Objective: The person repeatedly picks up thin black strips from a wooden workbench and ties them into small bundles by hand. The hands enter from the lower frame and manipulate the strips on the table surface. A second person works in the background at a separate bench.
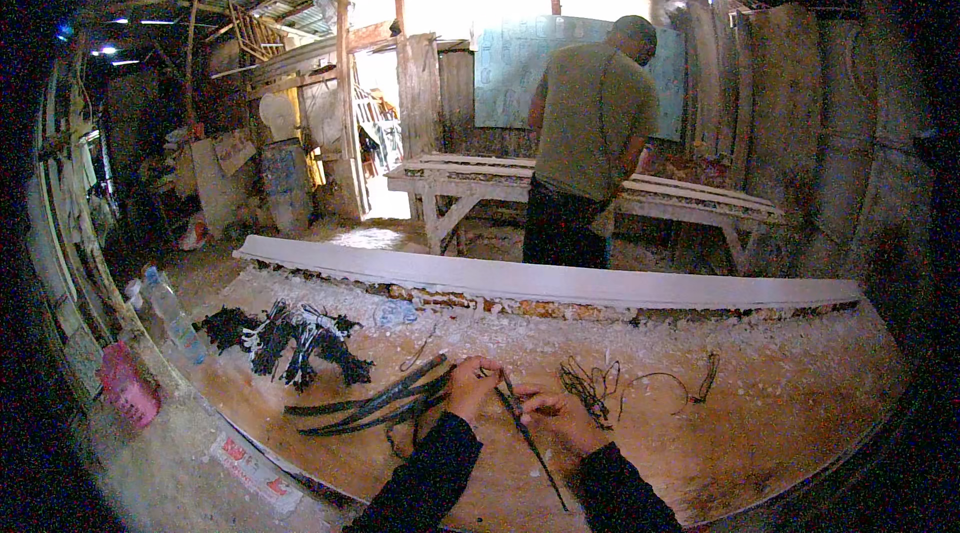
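Both my hands are over the middle of the wooden table [760, 433]. My left hand [472, 389] pinches the upper end of a thin dark strip [540, 463], which hangs slanting down toward the near right. The fingers of my right hand [560, 417] are closed on the same strip just below. Several wider black strips [372, 407] lie beside my left hand, fanning out leftward. Farther left are bundles of black and white strands [292, 338]. To the right of my hands lie a tangle of thin dark string [592, 388] and a smaller loose piece [706, 379].
A long white moulding [560, 280] runs along the table's far edge, with white crumbs before it. A plastic bottle [172, 313] and a pink basket [128, 385] stand at the left. Beyond, another person [597, 123] stands facing away at a wooden bench [460, 178].
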Demonstrator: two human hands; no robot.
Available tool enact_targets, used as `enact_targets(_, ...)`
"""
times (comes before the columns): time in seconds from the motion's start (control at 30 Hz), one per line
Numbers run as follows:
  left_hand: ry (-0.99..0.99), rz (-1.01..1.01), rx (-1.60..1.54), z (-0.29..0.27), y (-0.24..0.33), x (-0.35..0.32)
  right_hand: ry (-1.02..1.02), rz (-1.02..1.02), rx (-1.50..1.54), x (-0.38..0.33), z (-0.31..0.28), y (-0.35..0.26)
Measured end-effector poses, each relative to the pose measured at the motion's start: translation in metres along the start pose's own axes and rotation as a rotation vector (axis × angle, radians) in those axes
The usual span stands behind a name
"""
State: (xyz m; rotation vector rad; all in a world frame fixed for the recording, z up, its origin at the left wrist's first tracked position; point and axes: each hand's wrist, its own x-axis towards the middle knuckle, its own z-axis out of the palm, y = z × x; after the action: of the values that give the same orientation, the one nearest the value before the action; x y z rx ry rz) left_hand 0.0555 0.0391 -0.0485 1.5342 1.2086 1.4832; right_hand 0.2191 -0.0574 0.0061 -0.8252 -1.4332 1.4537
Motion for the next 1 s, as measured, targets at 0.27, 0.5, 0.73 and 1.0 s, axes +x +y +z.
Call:
enact_targets(0.27,-0.227,-0.023,0.145,0.012,-0.012,-0.002,0.156,-0.082,-0.013,0.004,-0.012,0.007)
enact_targets(0.5,-0.389,0.147,0.08,0.016,-0.009,-0.005,0.462,-0.219,-0.133,0.017,-0.037,0.032)
enact_targets(0.73,-0.972,0.13,-0.23,0.03,0.005,-0.027,0.792,-0.206,-0.208,0.012,-0.043,0.019)
enact_targets(1.0,-0.46,-0.018,-0.061,0.014,0.013,-0.012,0.787,-0.287,-0.163,0.016,-0.035,0.024)
